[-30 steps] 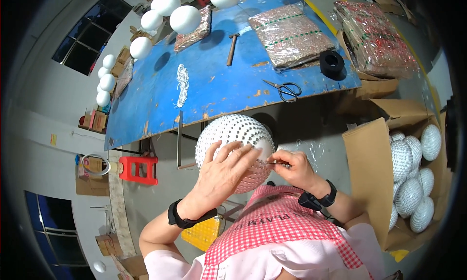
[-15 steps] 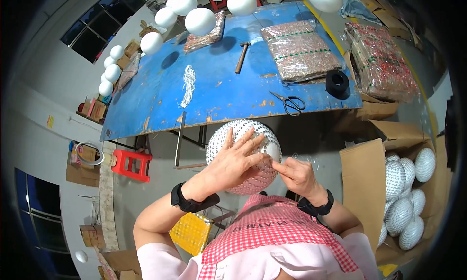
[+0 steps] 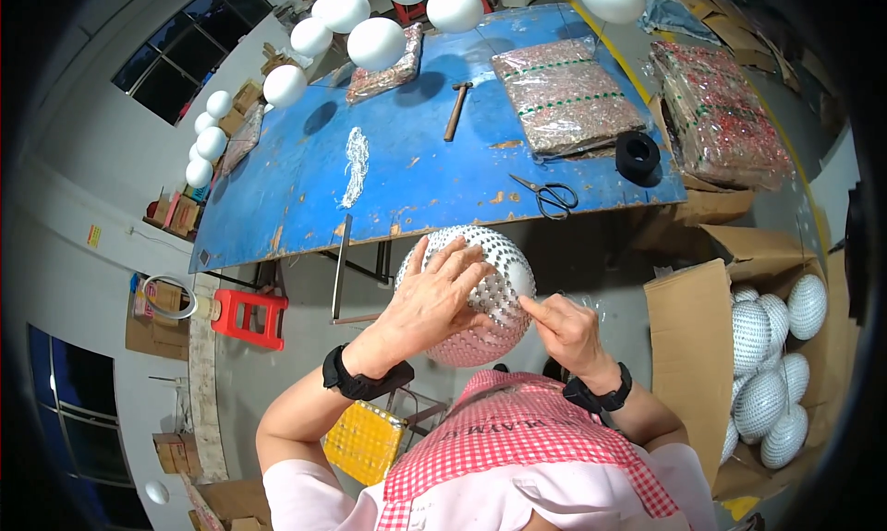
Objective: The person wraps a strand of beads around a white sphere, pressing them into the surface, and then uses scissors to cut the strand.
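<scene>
A large white ball studded with rows of silvery beads (image 3: 504,254) is in front of my apron, just off the table's near edge. A smooth white patch without beads shows on its right side. Across the ball's upper left lies my left hand (image 3: 430,300), fingers spread and flat against the beads. My right hand (image 3: 565,330) is curled closed at the ball's right side, its thumb and forefinger tips touching the surface below the white patch. Whatever those fingertips may pinch is too small to make out.
On the blue table (image 3: 305,189) lie scissors (image 3: 552,197), a hammer (image 3: 456,113), a white thread bundle (image 3: 355,168), black tape (image 3: 637,155) and a bagged bead pack (image 3: 568,97). White balls (image 3: 377,43) hang beyond. Right, a cardboard box (image 3: 688,365) holds studded balls; left stands a red stool (image 3: 249,319).
My left hand has shifted slightly left on the ball, uncovering more beads at its middle. The right hand stays at the ball's side, its fingertips slightly higher. The view has moved a little.
</scene>
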{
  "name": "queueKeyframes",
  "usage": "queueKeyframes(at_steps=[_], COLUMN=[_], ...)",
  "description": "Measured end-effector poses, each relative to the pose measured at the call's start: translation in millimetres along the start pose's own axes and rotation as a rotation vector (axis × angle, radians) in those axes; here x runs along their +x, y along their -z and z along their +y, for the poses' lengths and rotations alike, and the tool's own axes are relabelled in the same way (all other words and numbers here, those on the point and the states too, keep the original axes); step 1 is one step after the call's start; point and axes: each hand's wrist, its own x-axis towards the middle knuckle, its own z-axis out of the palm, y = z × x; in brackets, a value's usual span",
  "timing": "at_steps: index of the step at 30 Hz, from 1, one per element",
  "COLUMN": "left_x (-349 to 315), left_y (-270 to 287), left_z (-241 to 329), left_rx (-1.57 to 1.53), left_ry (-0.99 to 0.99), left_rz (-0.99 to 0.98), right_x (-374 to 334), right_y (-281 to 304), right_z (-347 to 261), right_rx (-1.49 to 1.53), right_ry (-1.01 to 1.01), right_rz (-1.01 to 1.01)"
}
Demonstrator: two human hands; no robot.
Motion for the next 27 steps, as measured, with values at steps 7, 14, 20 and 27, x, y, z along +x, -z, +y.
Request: queueKeyframes(at_steps=[7, 14, 20, 27], left_x=[7, 13, 19, 19], left_y=[-2, -12, -2, -8], left_z=[-18, -16, -10, -12], left_rx=[-0.082, 0.016, -0.11, -0.015], left_ry=[-0.024, -0.1, -0.003, -0.037], left_rz=[-0.091, 0.023, -0.051, -0.07], right_x=[13, 27, 24, 24], right_y=[2, 5, -2, 0], right_z=[-1, 4, 10, 12], right_rx=[-0.171, -0.131, -0.048, -0.078], right_ry=[0.063, 0.02, -0.001, -0.02], right_rz=[-0.09, -0.1, 0.01, -0.077])
